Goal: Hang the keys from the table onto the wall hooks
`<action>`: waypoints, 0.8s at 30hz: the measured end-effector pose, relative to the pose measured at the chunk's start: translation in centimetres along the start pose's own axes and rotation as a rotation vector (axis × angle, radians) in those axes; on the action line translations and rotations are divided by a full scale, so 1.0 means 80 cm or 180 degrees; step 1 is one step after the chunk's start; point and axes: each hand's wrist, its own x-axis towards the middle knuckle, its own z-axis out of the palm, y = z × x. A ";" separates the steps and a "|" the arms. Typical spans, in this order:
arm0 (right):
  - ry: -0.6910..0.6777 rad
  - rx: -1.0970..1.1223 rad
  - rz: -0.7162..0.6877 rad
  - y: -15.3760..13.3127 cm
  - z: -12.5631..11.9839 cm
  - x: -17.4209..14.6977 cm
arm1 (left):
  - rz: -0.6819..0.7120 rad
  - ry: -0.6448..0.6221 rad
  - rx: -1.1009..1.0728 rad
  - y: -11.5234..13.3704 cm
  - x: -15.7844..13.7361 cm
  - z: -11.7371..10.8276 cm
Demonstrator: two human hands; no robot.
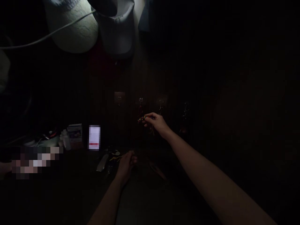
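Pinched between the thumb and fingers of my right hand (156,122) is a small beaded bracelet (142,119), with yellow, red and dark beads. That hand is raised beside a row of small hooks; the nearest hook (141,100) has a reddish strand below it. Lower down, my left hand (127,161) rests on the dark tabletop (140,200), its fingers loosely bent and apart, with nothing visible in them. Just left of it lie a yellow strand (116,158) and a pale elongated object (102,163). Darkness hides finer detail.
A lit phone (94,137) stands upright near a small box (75,136) and a white bottle (66,140). Another hook (161,102) and a hanging strand (185,109) are farther right. A pale bag (75,31), a grey container (117,34) and a white cable (53,32) are above.
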 end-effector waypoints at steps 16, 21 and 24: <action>0.0888 0.0617 -0.0091 -0.025 0.004 0.078 | -0.0196 -0.0066 -0.0160 0.004 -0.001 0.001; 0.1257 0.0728 0.0083 0.002 0.000 0.063 | -0.0227 -0.0060 -0.0233 0.006 -0.004 0.003; 0.1258 0.0748 0.0145 0.018 0.002 0.053 | -0.0229 -0.0027 -0.0180 0.006 -0.004 0.003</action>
